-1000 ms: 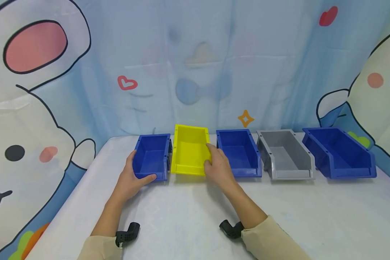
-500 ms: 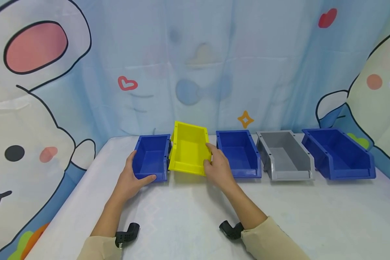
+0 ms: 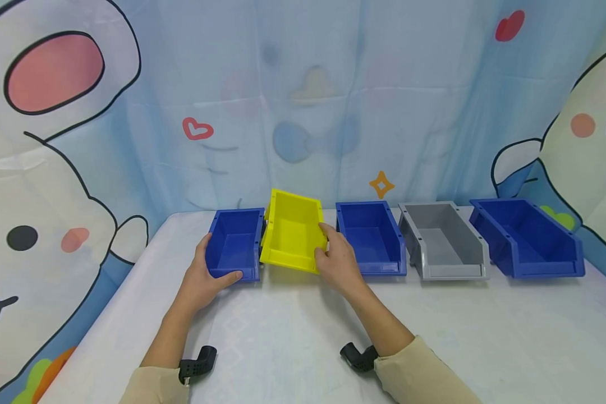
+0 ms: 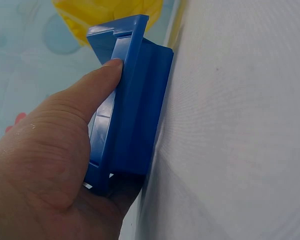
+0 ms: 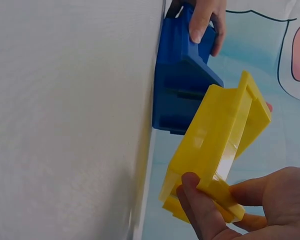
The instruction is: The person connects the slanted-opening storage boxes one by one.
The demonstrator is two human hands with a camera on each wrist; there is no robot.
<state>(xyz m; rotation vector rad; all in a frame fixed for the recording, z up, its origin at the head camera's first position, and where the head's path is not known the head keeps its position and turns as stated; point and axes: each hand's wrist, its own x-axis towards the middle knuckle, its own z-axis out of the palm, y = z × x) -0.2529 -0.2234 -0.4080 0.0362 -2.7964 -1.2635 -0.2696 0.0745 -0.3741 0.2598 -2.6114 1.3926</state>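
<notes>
Bin [image 3: 293, 230], bright yellow, open-topped, aslant.

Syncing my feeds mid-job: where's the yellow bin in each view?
Head: yellow bin, just below centre.
Left wrist: yellow bin, top edge, left of centre, partly cut off.
Right wrist: yellow bin, right of centre.
Shared landmark: the blue bin gripped by the left hand.
</notes>
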